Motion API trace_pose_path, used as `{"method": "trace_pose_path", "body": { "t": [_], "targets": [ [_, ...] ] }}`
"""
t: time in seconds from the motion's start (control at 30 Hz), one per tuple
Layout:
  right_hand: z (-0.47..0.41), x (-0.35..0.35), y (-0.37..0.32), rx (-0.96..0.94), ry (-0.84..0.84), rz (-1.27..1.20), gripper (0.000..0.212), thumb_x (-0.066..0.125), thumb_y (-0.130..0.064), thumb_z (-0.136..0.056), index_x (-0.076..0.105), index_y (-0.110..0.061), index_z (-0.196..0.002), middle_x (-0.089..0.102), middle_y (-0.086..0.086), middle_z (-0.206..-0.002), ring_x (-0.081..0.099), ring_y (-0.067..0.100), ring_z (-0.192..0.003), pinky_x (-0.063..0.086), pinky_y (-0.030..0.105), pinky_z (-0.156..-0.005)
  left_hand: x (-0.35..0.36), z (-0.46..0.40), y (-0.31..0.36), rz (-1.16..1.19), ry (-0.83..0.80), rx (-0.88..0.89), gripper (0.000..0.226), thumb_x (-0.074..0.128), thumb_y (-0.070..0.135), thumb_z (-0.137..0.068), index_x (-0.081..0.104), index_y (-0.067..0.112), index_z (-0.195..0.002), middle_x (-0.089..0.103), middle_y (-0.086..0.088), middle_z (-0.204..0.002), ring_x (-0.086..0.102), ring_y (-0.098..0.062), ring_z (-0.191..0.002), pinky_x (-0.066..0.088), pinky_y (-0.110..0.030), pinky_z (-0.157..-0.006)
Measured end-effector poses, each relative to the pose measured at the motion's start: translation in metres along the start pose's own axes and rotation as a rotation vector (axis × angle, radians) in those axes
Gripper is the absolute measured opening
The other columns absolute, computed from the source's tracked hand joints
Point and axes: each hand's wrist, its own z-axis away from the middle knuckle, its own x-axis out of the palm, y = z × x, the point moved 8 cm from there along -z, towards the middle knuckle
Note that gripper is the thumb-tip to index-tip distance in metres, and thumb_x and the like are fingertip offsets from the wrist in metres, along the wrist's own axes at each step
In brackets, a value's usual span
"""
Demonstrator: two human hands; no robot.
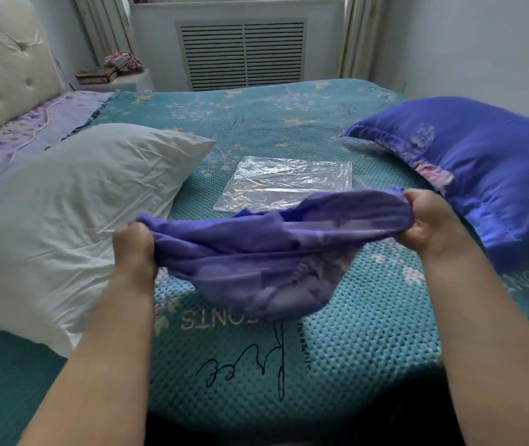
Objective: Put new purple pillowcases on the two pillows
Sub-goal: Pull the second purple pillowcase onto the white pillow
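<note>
My fingers point(142, 235) on the left hand point(134, 249) are curled tight round one bunched end of the purple pillowcase point(256, 252), and those of the right hand point(424, 220) pinch the other end, so the cloth is stretched between my two fists above the teal bed cover point(337, 349). Its middle sags in a loose belly toward the bed, though I cannot tell whether it touches.

The bare white pillow point(73, 201) lies to my left, just beside the left hand. The second pillow point(482, 175), already in purple, lies to my right, near the right hand. A flat clear plastic bag point(285, 185) lies on the bed beyond the cloth, between the two pillows.

I judge this fabric thin, light and limp, with a slight sheen that suggests it slides easily through a loose hold. It will not keep any shape on its own, so the opening has to be found by feel and held apart. The best hold is on the hem of the open end, one hand at each side, thumbs inside the mouth. The white pillow looks soft and bulky; it should compress at a corner to enter the mouth.
</note>
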Motion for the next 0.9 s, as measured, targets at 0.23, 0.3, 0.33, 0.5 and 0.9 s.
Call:
{"method": "trace_pose_path", "body": {
  "t": [0.23,0.3,0.33,0.5,0.9],
  "targets": [
    [-0.013,-0.041,0.011,-0.047,0.349,1.653,0.055,0.056,-0.013,-0.087,0.037,0.005,-0.135,0.039,0.026,-0.139,0.044,0.039,-0.125,0.041,0.037,-0.098,0.041,0.023,-0.018,-1.179,-0.382,0.443,0.049,0.050,0.010,-0.083,0.045,0.015,-0.131,0.041,-0.020,-0.136,0.045,-0.040,-0.121,0.038,-0.043,-0.102],
    [0.001,-0.009,0.011,-0.220,0.283,1.671,0.062,0.062,-0.024,-0.086,0.032,-0.006,-0.138,0.034,0.021,-0.140,0.041,0.038,-0.125,0.038,0.043,-0.104,0.066,0.048,-0.019,-1.168,-0.542,0.639,0.057,0.058,0.024,-0.080,0.045,0.025,-0.135,0.036,-0.009,-0.145,0.040,-0.033,-0.129,0.033,-0.041,-0.109],
    [0.009,0.014,0.016,-0.327,0.150,1.640,0.057,0.064,-0.028,-0.086,0.040,-0.009,-0.134,0.042,0.017,-0.136,0.047,0.034,-0.120,0.040,0.040,-0.101,0.079,0.064,-0.018,-1.095,-0.654,0.734,0.060,0.060,0.036,-0.078,0.046,0.028,-0.136,0.038,-0.005,-0.146,0.040,-0.029,-0.130,0.031,-0.040,-0.110],
    [0.062,0.082,0.094,-0.244,-0.548,1.665,0.035,0.065,-0.044,-0.084,0.066,-0.011,-0.095,0.067,0.005,-0.090,0.057,0.017,-0.081,0.045,0.030,-0.072,0.105,0.117,-0.032,-1.047,-0.973,0.722,0.064,0.065,0.050,-0.081,0.041,0.036,-0.139,0.064,0.000,-0.119,0.058,-0.018,-0.109,0.043,-0.028,-0.093],
    [0.093,0.085,0.146,0.085,-0.724,1.423,0.025,0.037,-0.033,-0.101,0.055,-0.018,-0.112,0.058,0.005,-0.087,0.053,0.017,-0.060,0.050,0.030,-0.054,0.106,0.131,-0.035,-1.234,-1.043,0.838,0.017,0.062,0.037,-0.086,0.067,0.021,-0.085,0.069,0.003,-0.096,0.061,-0.018,-0.091,0.046,-0.032,-0.077]
  ]
}}
